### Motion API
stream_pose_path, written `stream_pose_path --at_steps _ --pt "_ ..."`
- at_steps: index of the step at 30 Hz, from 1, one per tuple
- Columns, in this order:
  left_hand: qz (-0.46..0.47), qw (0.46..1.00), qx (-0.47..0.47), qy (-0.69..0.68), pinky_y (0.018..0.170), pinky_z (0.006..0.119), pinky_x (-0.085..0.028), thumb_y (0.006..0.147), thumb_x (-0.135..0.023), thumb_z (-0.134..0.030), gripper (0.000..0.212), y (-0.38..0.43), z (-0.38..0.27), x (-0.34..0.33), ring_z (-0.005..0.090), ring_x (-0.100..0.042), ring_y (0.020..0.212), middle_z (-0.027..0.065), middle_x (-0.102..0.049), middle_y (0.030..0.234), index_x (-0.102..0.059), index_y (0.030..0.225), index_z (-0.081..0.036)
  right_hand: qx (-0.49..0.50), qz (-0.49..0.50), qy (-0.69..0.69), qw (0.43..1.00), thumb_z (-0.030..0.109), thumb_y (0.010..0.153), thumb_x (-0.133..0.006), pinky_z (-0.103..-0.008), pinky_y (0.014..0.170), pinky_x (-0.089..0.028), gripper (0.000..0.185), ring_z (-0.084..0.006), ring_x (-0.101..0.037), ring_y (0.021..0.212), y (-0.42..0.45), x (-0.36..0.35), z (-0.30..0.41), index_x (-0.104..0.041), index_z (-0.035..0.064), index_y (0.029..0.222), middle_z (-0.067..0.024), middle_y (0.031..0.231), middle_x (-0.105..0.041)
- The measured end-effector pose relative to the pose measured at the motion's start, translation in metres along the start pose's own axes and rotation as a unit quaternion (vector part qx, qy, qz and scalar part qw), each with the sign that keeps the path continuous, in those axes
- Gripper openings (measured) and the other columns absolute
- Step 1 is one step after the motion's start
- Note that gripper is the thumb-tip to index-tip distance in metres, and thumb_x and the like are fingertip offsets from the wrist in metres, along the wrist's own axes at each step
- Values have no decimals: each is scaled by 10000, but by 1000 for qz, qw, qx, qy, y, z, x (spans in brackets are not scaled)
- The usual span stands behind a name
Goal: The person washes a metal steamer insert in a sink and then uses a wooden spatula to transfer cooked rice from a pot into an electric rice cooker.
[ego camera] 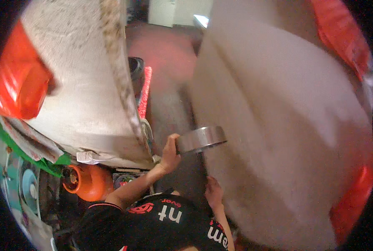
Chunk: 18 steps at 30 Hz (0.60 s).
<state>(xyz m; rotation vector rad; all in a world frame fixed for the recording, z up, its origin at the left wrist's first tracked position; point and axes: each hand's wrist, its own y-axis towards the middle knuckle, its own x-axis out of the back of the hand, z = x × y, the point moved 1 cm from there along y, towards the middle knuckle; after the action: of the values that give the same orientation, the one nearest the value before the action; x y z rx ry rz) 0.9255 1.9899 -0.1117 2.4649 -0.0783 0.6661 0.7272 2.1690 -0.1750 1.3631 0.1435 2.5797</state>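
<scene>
My left hand (170, 153) grips one side of a shallow round metal piece (202, 138), which looks like a pan or a wide ring, held tilted in front of my body. The fingers of my right hand (214, 191) are curled, below and to the right of the metal piece. A thin dark line runs between them; whether it is a handle in that hand or a gap behind it, I cannot tell.
Pale, stained surfaces stand left (86, 94) and right (268, 109), the right one blurred. A red plastic bag (20, 78) is at far left. An orange rounded container (95, 182) is beside my left arm. A fuzzy pink strip (145, 94) hangs ahead.
</scene>
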Motion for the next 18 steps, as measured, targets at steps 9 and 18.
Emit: stream_pose_path --at_steps 9,18 --pt "-173 888 390 -170 754 337 -443 700 -608 -106 430 33 102 -83 223 -546 843 131 -562 913 -425 1070 11 415 64 15 907 44 682 -555 -469 925 -359 362 -264 -575 901 243 -84 0 -554 112 1037 -73 951 -600" --pt "-262 756 520 -298 660 291 -455 770 -673 -414 454 141 95 -38 111 -531 733 33 -568 825 -517 997 -54 205 236 415 855 83 797 -559 -267 536 -394 78 -150 -442 582 463 -135 14 -526 35 744 -25 691 -524"
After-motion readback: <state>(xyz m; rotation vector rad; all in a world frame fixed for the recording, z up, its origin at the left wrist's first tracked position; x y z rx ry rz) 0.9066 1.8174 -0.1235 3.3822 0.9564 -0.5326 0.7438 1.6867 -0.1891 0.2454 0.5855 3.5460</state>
